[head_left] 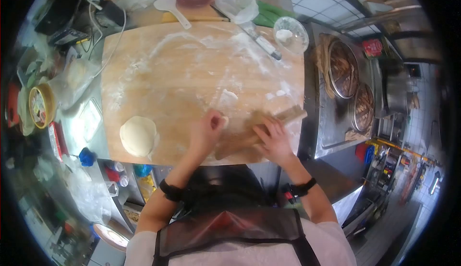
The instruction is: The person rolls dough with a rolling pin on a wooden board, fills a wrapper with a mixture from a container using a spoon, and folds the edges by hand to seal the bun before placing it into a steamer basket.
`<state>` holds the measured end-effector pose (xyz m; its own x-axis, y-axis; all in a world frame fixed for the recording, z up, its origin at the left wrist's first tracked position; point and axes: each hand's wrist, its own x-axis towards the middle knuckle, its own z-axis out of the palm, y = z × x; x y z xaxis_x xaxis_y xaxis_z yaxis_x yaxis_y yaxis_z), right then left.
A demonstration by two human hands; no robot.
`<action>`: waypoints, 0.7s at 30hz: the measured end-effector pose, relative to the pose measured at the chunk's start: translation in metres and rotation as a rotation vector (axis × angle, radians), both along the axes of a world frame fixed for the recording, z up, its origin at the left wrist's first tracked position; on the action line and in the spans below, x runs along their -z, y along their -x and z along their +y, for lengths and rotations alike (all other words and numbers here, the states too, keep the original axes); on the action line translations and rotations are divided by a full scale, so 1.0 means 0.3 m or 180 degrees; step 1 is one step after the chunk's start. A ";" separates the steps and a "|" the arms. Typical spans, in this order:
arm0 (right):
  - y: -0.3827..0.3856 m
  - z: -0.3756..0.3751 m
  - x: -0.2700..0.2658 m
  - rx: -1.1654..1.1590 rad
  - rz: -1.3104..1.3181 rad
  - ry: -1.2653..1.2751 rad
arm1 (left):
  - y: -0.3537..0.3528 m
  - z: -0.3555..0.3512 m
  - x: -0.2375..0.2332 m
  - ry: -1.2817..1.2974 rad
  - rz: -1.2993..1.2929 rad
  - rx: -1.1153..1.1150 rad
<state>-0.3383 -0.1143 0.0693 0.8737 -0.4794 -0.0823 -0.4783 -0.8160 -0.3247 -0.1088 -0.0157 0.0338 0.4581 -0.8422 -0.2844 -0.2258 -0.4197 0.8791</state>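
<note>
Pale dough, just a small piece, shows at the fingertips of the left hand, which is curled in and pinches its edge. The right hand rests on a rolling pin, fingers spread and bent across it; whether they close around it cannot be told. The pin slants from near left to far right, mostly blurred, its clearest end beyond the right hand. Dark bands circle both wrists.

Both hands are over the near half of a wooden board. Flour lies in a patch just beyond the left hand, with more streaks toward the far edge. On the board's near left sits a round of flat dough sheets, apart from the hands.

At the far right corner is a clear bowl with something white in it, and to its left a long, narrow tool with a dark end. Past the far edge are a plastic bag and a white paddle, whose handle reaches onto the board. To the right, two round trays hold something brown. At far left stands a round yellow box. Nearest of all, a dark apron covers the person's front.
</note>
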 end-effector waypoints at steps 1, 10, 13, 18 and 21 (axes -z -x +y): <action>-0.066 0.007 -0.003 0.0125 0.0042 -0.0022 | 0.019 0.000 -0.004 0.0027 0.0009 0.0226; -0.363 -0.125 0.130 0.0503 -0.0035 0.0591 | -0.026 -0.099 -0.024 0.0455 -0.1153 0.1366; -0.197 0.046 0.085 0.0416 0.0708 0.0231 | -0.046 -0.071 -0.008 0.0156 -0.0821 0.1576; -0.250 0.043 0.067 0.0658 0.0666 0.0286 | -0.051 -0.029 -0.079 -0.0298 0.0229 0.0968; -0.457 -0.110 0.081 0.0870 0.0116 0.0444 | -0.043 -0.055 -0.065 -0.0266 -0.0002 0.0696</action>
